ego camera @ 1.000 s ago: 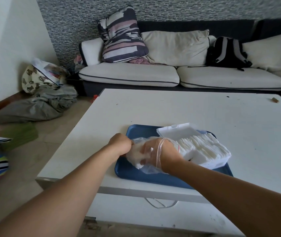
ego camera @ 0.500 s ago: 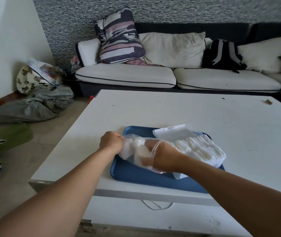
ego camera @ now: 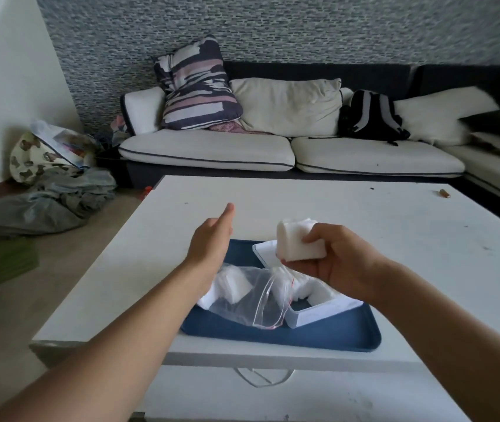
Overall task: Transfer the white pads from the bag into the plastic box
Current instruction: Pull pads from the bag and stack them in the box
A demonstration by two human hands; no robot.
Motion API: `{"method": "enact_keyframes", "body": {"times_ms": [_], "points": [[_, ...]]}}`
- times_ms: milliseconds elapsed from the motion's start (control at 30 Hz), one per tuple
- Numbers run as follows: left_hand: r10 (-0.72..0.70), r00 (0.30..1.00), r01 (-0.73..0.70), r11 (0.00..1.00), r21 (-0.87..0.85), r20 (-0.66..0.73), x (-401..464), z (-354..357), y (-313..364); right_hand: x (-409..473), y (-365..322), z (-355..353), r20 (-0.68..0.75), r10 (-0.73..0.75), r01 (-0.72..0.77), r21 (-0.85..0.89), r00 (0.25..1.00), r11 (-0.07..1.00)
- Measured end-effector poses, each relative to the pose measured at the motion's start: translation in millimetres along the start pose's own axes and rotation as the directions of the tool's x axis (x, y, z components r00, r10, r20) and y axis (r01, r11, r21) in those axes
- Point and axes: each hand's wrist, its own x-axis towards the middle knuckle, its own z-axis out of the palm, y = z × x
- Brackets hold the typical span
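Nearest the camera, a dark blue plastic tray (ego camera: pixel 333 336) is seen at the near edge of a white table (ego camera: pixel 364 226), and on it lies a clear zip-top plastic bag (ego camera: pixel 254 303) with some white pads (ego camera: pixel 232 283) still inside. Just beside the bag, touching its mouth, a white plastic box (ego camera: pixel 318 313) sits with its lid open and pads already stacked in it. Above the box, a stack of white cotton pads (ego camera: pixel 299 240) is pinched by the right hand (ego camera: pixel 333 263) — thumb on top, fingers curled underneath. The left hand (ego camera: pixel 212 242) is held empty, fingers straight. A carry step is judged in hand; next the stack should be lowered into the box's free corner. Beyond stands a white-cushioned sofa (ego camera: pixel 273 147).
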Motion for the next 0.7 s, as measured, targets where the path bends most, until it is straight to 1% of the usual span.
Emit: {"method": "enact_keyframes", "body": {"times_ms": [33, 67, 100, 167, 233, 267, 333, 400, 433, 500, 533, 600, 633, 700], "points": [[-0.061, 0.996, 0.074, 0.974, -0.213, 0.068, -12.8, 10.9, 11.0, -0.6, 2.4, 5.9, 0.024, 0.004, -0.005, 0.023, 1.0, 1.0], [-0.085, 0.989, 0.123, 0.933, -0.337, 0.123, -24.0, 20.5, 16.8, -0.1, 5.3, 11.0, 0.048, 0.006, -0.008, 0.039, 0.999, 0.999], [-0.074, 0.988, 0.122, 0.915, -0.384, 0.139, -33.6, 30.8, 20.0, -0.5, 7.6, 15.6, 0.076, 0.006, -0.01, 0.044, 0.997, 0.999], [-0.064, 0.993, 0.1, 0.907, -0.409, 0.1, -46.0, 48.7, 19.3, -2.6, 10.9, 23.0, 0.119, 0.01, -0.015, 0.041, 0.993, 0.999], [-0.08, 0.996, 0.09, 0.896, -0.435, 0.041, -51.4, 57.8, 18.9, -4.4, 11.8, 28.3, 0.114, 0.004, -0.005, 0.008, 0.993, 1.0], [-0.09, 0.996, 0.087, 0.889, -0.45, 0.015, -50.8, 61.1, 17.4, -5.5, 12.0, 29.4, 0.093, -0.016, 0.019, -0.027, 0.996, 0.999], [-0.122, 0.993, 0.107, 0.866, -0.488, 0.002, -51.5, 64.6, 15.9, -3.6, 15.3, 29.3, 0.012, -0.1, 0.1, -0.184, 0.995, 0.978], [-0.154, 0.988, 0.137, 0.831, -0.54, 0.012, -53.5, 66.9, 16.4, -0.6, 24.3, 31.0, -0.077, -0.238, 0.19, -0.395, 0.968, 0.899], [-0.173, 0.985, 0.154, 0.811, -0.564, 0.02, -54.6, 68.4, 16.7, 0.6, 29.4, 34.0, -0.116, -0.311, 0.225, -0.465, 0.943, 0.856], [-0.217, 0.975, 0.199, 0.776, -0.598, 0.043, -52.9, 71.3, 14.4, 4.5, 37.8, 38.9, -0.193, -0.445, 0.272, -0.565, 0.874, 0.779], [-0.236, 0.97, 0.222, 0.778, -0.588, 0.054, -51.6, 72.2, 12.5, 7.4, 40.0, 39.5, -0.221, -0.496, 0.283, -0.602, 0.839, 0.747], [-0.257, 0.963, 0.256, 0.79, -0.558, 0.078, -51.7, 73.7, 10.1, 13.5, 40.9, 39.5, -0.247, -0.539, 0.275, -0.65, 0.805, 0.709], [-0.277, 0.954, 0.293, 0.789, -0.54, 0.114, -53.1, 74.4, 9.8, 15.7, 40.8, 39.5, -0.256, -0.534, 0.262, -0.654, 0.806, 0.709], [-0.327, 0.931, 0.361, 0.758, -0.542, 0.163, -54.8, 77.1, 11.0, 18.9, 40.6, 39.1, -0.28, -0.514, 0.241, -0.64, 0.811, 0.73]]}}
